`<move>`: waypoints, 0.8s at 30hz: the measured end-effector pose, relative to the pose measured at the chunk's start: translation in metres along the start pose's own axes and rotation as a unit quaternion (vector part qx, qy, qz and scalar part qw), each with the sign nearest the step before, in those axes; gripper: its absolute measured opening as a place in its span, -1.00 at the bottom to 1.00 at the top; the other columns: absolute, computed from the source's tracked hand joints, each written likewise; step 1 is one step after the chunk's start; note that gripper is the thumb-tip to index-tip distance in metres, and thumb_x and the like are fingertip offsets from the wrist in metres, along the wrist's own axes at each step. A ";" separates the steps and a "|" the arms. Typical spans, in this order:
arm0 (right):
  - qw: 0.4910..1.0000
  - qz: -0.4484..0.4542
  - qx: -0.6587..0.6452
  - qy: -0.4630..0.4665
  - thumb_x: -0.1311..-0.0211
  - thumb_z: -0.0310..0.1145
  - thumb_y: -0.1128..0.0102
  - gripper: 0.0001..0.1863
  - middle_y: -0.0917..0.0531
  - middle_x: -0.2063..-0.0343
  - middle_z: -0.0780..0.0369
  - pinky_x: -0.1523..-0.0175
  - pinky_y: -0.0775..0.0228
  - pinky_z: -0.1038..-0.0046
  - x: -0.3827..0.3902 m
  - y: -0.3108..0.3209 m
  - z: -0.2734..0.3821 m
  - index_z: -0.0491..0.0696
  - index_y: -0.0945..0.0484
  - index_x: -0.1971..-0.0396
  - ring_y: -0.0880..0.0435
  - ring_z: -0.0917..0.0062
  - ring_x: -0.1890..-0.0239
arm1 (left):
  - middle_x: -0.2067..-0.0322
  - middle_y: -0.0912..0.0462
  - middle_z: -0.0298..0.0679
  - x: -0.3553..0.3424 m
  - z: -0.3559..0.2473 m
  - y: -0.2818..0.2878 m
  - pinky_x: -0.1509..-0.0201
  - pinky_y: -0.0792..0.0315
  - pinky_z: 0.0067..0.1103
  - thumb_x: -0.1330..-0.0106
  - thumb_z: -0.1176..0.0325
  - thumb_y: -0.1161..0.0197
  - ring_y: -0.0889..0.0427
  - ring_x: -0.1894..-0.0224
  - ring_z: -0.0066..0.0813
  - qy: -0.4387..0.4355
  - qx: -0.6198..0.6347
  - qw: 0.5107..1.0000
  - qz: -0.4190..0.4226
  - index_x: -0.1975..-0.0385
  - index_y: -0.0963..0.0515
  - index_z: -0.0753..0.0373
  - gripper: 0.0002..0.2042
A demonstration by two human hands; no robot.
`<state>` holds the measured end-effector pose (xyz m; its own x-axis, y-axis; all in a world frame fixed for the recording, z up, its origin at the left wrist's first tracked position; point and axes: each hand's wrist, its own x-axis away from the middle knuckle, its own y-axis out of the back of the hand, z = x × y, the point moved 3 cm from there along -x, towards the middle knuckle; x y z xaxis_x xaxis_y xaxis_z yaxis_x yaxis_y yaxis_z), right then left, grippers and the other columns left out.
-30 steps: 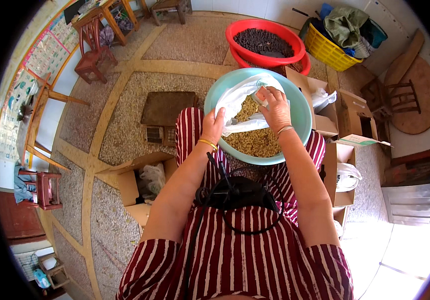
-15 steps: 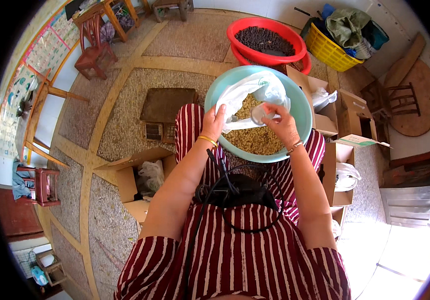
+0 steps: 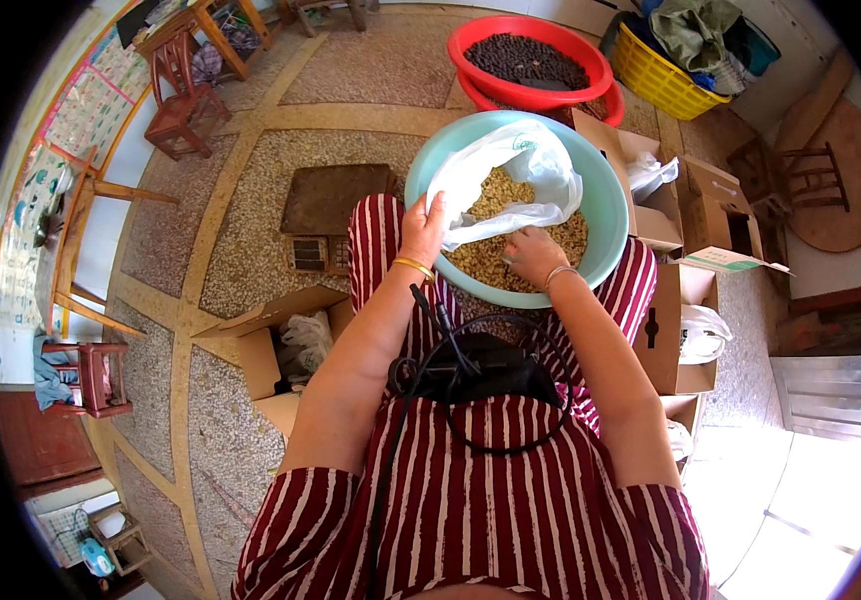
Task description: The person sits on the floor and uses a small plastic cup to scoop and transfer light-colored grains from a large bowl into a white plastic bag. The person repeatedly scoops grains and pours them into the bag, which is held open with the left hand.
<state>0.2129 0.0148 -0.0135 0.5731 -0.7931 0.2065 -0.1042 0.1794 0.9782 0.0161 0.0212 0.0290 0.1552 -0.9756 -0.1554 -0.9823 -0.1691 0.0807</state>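
A light-blue basin [image 3: 605, 215] rests between my knees with pale yellow-brown grains [image 3: 485, 262], like shelled kernels, in it. A white plastic bag [image 3: 490, 150] lies open over the basin, and grains show inside its mouth. My left hand [image 3: 422, 230] pinches the bag's near left edge, thumb on top. Below the bag's near lip, my right hand [image 3: 536, 257] is down in the loose grains with its fingers curled. The small pale round cup it held a moment ago is hidden under the hand now.
Beyond the basin stand red tubs [image 3: 598, 75] of dark, round pieces and a yellow basket [image 3: 655, 85] of cloth. Cardboard boxes with white bags flank me, one at left [image 3: 262, 365], others at right [image 3: 660, 335]. A low wooden stool [image 3: 335, 200] sits left of the basin.
My right hand has dropped from the bag's mouth toward me into the basin's grains, and the cup has gone out of sight. The left hand still grips the bag. The view has shifted slightly.
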 end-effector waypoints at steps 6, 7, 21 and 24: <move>0.961 -0.023 -0.270 -0.063 0.11 -0.26 -0.20 -0.63 -0.54 0.31 0.15 0.09 -0.35 0.40 0.011 0.015 -0.001 -0.12 -0.49 0.26 -0.52 0.38 0.25 | 0.48 -0.51 -0.34 0.001 0.005 0.005 0.31 -0.34 -0.66 -0.29 0.19 0.00 -0.41 0.42 -0.65 0.005 0.008 1.000 -0.001 0.24 -0.48 0.36 -0.68; 0.938 -0.011 -0.338 -0.074 0.10 -0.24 -0.21 -0.61 -0.55 0.33 0.16 0.14 -0.36 0.44 0.013 0.013 -0.004 -0.14 -0.49 0.25 -0.52 0.43 0.28 | 0.49 -0.51 -0.34 0.000 0.004 0.004 0.31 -0.34 -0.65 -0.29 0.19 0.00 -0.41 0.42 -0.64 0.006 0.010 1.000 0.003 0.24 -0.48 0.36 -0.68; 0.636 -0.044 -0.757 -0.143 -0.04 -0.13 -0.18 -0.47 -0.53 0.30 0.23 0.33 -0.42 0.59 0.035 0.022 -0.015 -0.18 -0.39 0.06 -0.52 0.59 0.41 | 0.43 -0.54 -0.28 0.000 0.008 0.003 0.25 -0.36 -0.63 -0.29 0.17 0.01 -0.46 0.38 -0.60 -0.013 0.015 1.000 -0.004 0.20 -0.47 0.35 -0.66; 0.605 -0.125 -0.774 -0.139 -0.06 -0.19 -0.18 -0.51 -0.53 0.31 0.22 0.34 -0.42 0.59 0.038 0.025 -0.019 -0.20 -0.39 0.08 -0.52 0.59 0.39 | 0.44 -0.55 -0.28 0.000 0.013 0.004 0.25 -0.37 -0.63 -0.29 0.16 0.01 -0.47 0.38 -0.60 -0.013 0.010 1.000 -0.006 0.20 -0.47 0.35 -0.66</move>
<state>0.2472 0.0003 0.0182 0.2323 -0.9368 0.2618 0.9669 0.1930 -0.1671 0.0112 0.0226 0.0169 0.1643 -0.9694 -0.1822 -0.9824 -0.1775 0.0583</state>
